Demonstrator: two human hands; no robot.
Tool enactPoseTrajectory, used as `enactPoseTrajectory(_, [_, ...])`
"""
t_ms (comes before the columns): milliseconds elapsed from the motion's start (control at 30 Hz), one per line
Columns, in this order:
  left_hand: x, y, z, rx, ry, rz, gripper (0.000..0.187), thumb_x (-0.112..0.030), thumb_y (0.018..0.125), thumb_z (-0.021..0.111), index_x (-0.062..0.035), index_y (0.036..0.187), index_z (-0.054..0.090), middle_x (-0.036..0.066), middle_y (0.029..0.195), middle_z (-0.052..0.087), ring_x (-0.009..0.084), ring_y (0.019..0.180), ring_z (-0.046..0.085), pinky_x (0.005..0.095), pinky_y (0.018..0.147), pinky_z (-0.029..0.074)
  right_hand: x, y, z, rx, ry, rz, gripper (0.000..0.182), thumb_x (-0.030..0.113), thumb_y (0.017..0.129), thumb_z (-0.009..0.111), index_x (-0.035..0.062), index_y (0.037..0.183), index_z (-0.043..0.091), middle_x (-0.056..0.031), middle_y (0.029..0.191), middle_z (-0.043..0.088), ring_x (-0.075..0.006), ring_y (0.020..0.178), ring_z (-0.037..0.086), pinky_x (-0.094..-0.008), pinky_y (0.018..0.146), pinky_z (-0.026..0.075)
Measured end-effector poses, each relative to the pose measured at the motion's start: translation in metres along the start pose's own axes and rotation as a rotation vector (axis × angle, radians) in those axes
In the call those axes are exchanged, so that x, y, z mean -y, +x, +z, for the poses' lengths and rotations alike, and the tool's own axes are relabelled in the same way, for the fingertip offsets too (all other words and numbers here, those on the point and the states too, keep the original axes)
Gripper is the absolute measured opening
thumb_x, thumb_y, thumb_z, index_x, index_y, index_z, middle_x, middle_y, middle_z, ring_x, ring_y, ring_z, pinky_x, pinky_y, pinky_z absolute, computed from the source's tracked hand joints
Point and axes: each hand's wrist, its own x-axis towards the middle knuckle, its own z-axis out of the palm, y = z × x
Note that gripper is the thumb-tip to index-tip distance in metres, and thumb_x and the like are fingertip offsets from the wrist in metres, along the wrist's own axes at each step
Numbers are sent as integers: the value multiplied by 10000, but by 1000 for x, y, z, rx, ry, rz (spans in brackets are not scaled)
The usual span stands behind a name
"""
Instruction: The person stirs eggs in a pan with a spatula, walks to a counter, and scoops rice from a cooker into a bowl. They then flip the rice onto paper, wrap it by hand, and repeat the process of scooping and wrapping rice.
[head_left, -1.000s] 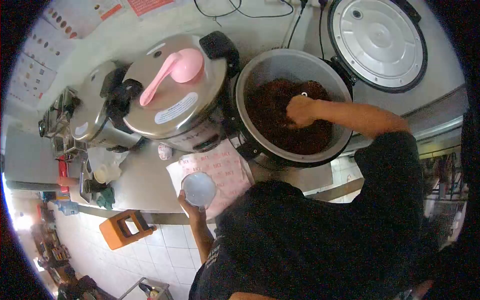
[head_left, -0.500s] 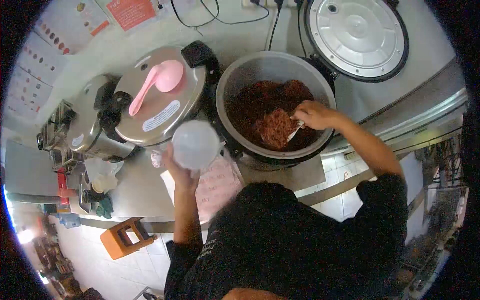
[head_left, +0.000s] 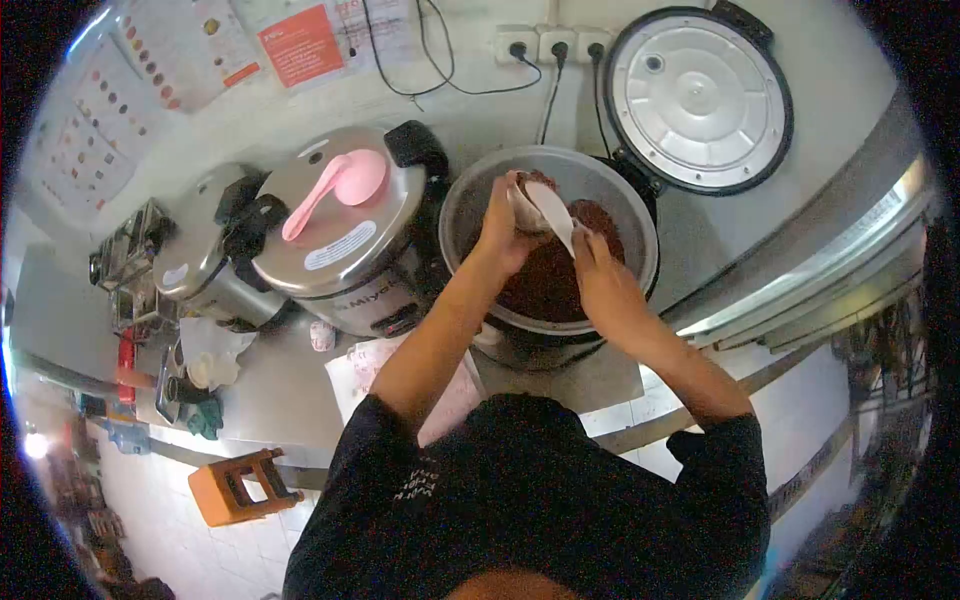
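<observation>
Over the open rice cooker pot (head_left: 466,205), my left hand (head_left: 502,237) grips a small translucent plastic bowl (head_left: 527,218), tilted, with reddish-brown rice at its far rim. My right hand (head_left: 608,290) is closed round the handle of a white rice paddle (head_left: 551,212). The paddle's blade lies against the mouth of the bowl. Below both hands, a mass of cooked reddish-brown rice (head_left: 545,287) fills the lower part of the pot. My forearms partly cover the pot's near side.
Left of the pot stands a closed steel rice cooker (head_left: 330,215) with a pink ladle (head_left: 350,185) on its lid. Another cooker (head_left: 200,270) is farther left. The raised lid (head_left: 697,97) is behind right. Pink printed paper (head_left: 455,395) lies in front; an orange stool (head_left: 235,490) stands below.
My left hand has carried the bowl from beside the pot to above it. My right hand has lifted the paddle from the rice to the bowl, and rice now shows at its rim.
</observation>
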Motion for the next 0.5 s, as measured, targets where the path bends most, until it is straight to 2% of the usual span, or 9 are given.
enactPoseTrajectory(33, [0,8,-14,81,-1,-11,477,-485,905,308,-132,1167,495,98,1083,581,256,964,576,404,803,453,-5,-11,-3,1,-43,-69,260,116,925,395,6,1132,508,-226,1037,503,-415,824,590,-494,733,492])
enactPoseTrajectory(67, [-1,18,-26,-10,-121,-82,520,-515,906,275,-128,1144,530,96,1051,610,239,961,587,382,747,470,-13,-14,-9,-3,-88,-139,247,109,926,377,4,1106,510,-209,1044,500,-419,812,590,-500,730,493])
enactPoseTrajectory(167, [-21,12,-36,37,24,-141,535,-531,903,275,-131,1129,549,89,1005,627,219,990,586,370,701,481,-29,-14,-54,15,-140,-40,303,200,960,367,-21,1021,565,-227,934,565,-420,721,594,-506,670,485])
enactPoseTrajectory(200, [-27,6,-29,84,97,-173,540,-550,892,290,-143,1124,559,68,989,637,201,934,605,335,606,482,-34,-6,-60,-20,-53,-7,356,245,965,361,-34,970,583,-239,883,578,-427,707,592,-507,667,480])
enactPoseTrajectory(267, [-31,3,-17,101,215,-175,542,-563,886,298,-154,1129,558,53,999,638,195,879,616,316,571,480,-48,22,-70,-82,116,85,489,334,976,349,-59,868,619,-263,779,605,-443,678,589,-507,661,470])
enactPoseTrajectory(333, [-22,13,-11,39,231,-179,554,-591,880,296,-172,1129,560,25,1022,642,182,820,632,299,513,480,-49,45,-44,1,241,155,638,480,954,380,-51,647,555,-236,571,528,-390,571,533,-473,604,420])
enactPoseTrajectory(367, [-23,5,1,83,299,-145,562,-593,887,276,-176,1139,558,4,1041,636,172,872,633,314,538,496,-60,56,-10,88,294,145,684,516,940,376,-90,679,558,-270,608,547,-416,612,554,-497,626,421])
enactPoseTrajectory(433, [-14,18,-12,10,277,-17,559,-584,896,276,-181,1169,552,2,1045,634,170,906,632,338,589,523,-50,58,1,96,239,83,697,513,936,393,-115,700,580,-307,643,555,-412,646,576,-493,660,434])
enactPoseTrajectory(500, [-20,6,-20,22,254,-89,557,-573,898,294,-169,1189,544,20,1061,634,183,902,640,330,569,540,-43,73,-35,183,135,40,675,507,936,400,-106,740,603,-318,696,572,-424,680,583,-491,699,440])
